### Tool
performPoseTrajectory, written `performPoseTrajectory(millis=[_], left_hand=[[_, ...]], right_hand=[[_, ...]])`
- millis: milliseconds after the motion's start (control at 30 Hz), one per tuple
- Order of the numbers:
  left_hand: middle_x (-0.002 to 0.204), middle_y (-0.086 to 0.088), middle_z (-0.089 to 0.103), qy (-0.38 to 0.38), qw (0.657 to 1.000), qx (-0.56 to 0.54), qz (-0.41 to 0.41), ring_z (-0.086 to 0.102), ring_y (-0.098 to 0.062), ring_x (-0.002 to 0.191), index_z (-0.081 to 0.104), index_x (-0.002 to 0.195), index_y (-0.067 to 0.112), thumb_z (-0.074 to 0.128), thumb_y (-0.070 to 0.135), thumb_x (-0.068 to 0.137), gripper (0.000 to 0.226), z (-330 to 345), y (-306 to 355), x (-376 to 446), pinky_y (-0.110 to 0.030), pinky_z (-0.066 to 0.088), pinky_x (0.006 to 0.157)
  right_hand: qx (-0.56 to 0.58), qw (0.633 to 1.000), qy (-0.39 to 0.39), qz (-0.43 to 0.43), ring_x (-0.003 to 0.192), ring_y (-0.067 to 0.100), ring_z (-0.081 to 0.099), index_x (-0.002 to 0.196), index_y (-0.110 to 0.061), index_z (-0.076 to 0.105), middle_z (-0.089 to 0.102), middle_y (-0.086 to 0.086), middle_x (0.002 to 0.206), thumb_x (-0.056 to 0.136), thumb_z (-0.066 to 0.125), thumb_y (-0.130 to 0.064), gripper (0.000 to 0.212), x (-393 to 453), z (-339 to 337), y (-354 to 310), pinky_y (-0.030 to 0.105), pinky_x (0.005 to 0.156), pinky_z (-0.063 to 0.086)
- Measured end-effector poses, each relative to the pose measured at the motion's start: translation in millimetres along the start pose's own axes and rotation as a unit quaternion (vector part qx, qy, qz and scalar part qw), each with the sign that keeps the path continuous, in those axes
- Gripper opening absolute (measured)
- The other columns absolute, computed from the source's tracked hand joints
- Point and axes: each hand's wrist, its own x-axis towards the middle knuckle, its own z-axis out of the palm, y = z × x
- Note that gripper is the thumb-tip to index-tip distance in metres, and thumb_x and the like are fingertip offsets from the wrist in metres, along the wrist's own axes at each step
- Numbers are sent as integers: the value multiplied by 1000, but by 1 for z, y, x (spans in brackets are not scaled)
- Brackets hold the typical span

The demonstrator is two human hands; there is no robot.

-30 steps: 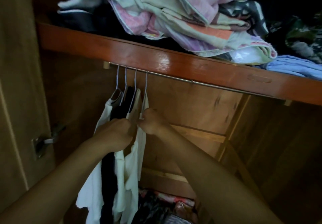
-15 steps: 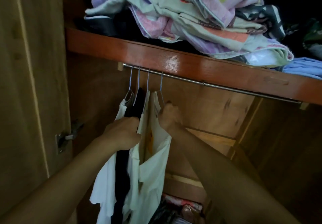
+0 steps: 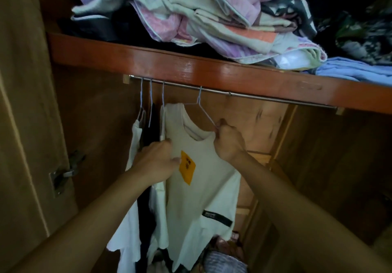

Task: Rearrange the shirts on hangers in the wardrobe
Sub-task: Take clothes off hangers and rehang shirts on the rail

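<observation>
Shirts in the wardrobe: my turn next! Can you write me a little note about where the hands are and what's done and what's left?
Left hand: grips the cream shirt at its chest, near the orange patch.
Right hand: pinches the shoulder end of that shirt's wire hanger.
Things: the hanger is hooked on the rail, apart from the three other hangers bunched at the rail's left end with a white, a dark and another white garment.
Done: the cream shirt is separated and faces out.
Left: settle it in its spot, then probably space the other three.
</observation>
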Motion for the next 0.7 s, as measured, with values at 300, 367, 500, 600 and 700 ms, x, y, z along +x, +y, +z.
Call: performPoseTrajectory(millis=[300,367,500,600,700], left_hand=[[159,-7,31,-3,992,-85,89,35,-26,142,22,154,16,57,43,95,75,36,24,13,-37,33,112],[159,-6,30,7,993,-80,89,34,-25,143,21,155,16,54,41,97,71,39,27,16,-37,33,111],[150,-8,45,15,989,-63,135,44,-27,135,34,150,15,53,33,99,58,50,44,12,-36,38,106],[146,-15,48,20,984,-76,158,46,-34,133,35,150,15,54,30,98,57,62,59,4,-41,40,107],[146,-17,48,9,978,-95,185,46,-34,133,36,150,13,54,31,99,57,77,80,-7,-39,37,107]], right_hand=[[36,993,81,80,91,36,65,98,-20,63,71,11,91,98,53,-25,11,-68,-32,57,37,73,50],[22,994,90,60,86,36,65,95,-20,63,71,9,85,98,55,-26,10,-84,-41,66,35,67,48],[-28,991,127,17,78,41,66,100,-19,66,72,9,82,99,57,-24,11,-129,-62,90,43,61,50],[-52,990,130,9,73,38,68,108,-19,67,74,6,83,99,57,-23,14,-163,-80,108,41,58,51],[-85,988,125,13,72,37,68,114,-18,68,75,8,85,99,58,-20,18,-197,-103,123,39,56,52]])
